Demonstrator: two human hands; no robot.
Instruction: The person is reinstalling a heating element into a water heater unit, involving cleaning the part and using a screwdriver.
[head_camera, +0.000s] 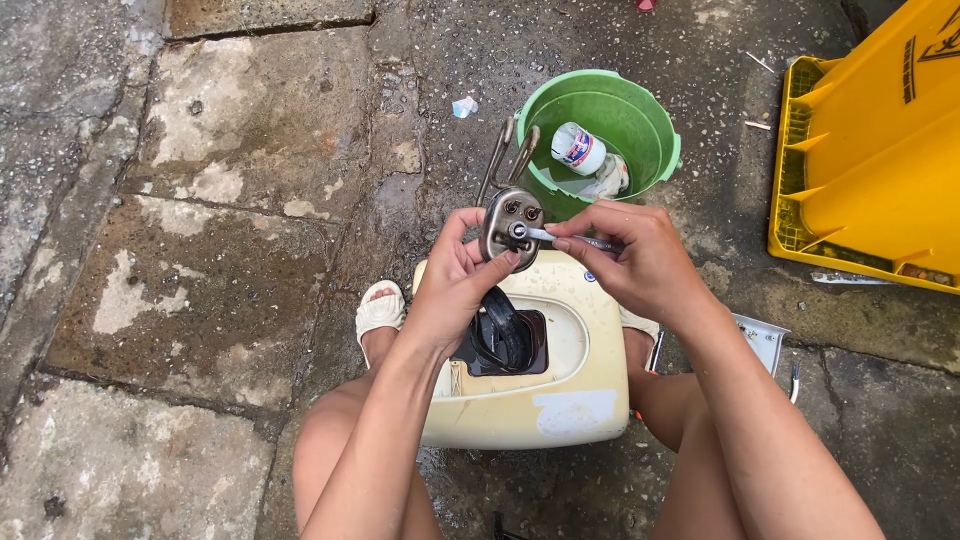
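Two hands on a heater flange

Both hands meet above a cream plastic water-heater casing that sits between the person's knees. The left hand pinches a round grey metal flange plate by its edge, with bent metal heating rods rising from it. The right hand is closed around a slim silvery tool, possibly a small wrench, whose tip touches a fitting on the plate. Just beyond stands a green plastic bucket holding a white bottle. At the right edge lies a yellow plastic bin, on wet stone paving.
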